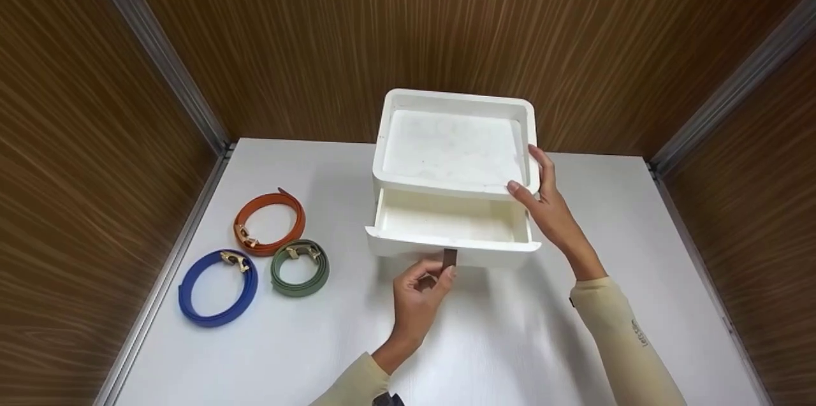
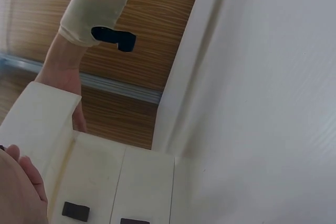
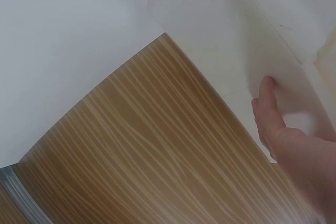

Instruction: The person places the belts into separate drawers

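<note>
A white drawer unit (image 1: 389, 164) with a tray-like rimmed top stands near the back wall. Its upper drawer (image 1: 491, 257) is pulled out, and nothing shows inside. My left hand (image 1: 415, 304) pinches the dark brown pull tab (image 1: 450, 257) on that drawer's front between thumb and fingers. At the unit's front right corner, my right hand (image 1: 548, 205) lays its thumb on the top rim and its fingers against the side. The right wrist view shows these fingers (image 3: 269, 109) fairly straight along the white side. Two lower drawer fronts with dark tabs (image 2: 76, 211) appear in the left wrist view.
Left of the unit on the white table (image 1: 344, 342) lie three coiled belts with gold-coloured buckles: an orange belt (image 1: 301, 221), a blue belt (image 1: 185, 294) and a green belt (image 1: 299, 291). Wood-grain walls (image 1: 306, 43) with metal corner strips enclose the back and sides.
</note>
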